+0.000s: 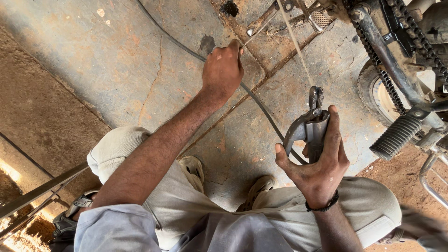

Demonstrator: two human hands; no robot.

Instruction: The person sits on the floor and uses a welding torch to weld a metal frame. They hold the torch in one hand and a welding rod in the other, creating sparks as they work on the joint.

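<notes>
Metal lever [305, 127], two hands, one cable [261, 108]

motorcycle [401, 56] cut off at edge, cable [186, 49] end hidden by left hand [223, 70]

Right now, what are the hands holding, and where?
Right hand grips a metal lever around its body; left hand pinches a thin cable near its end.

Soft daylight, sharp ctr, edges warped
</notes>
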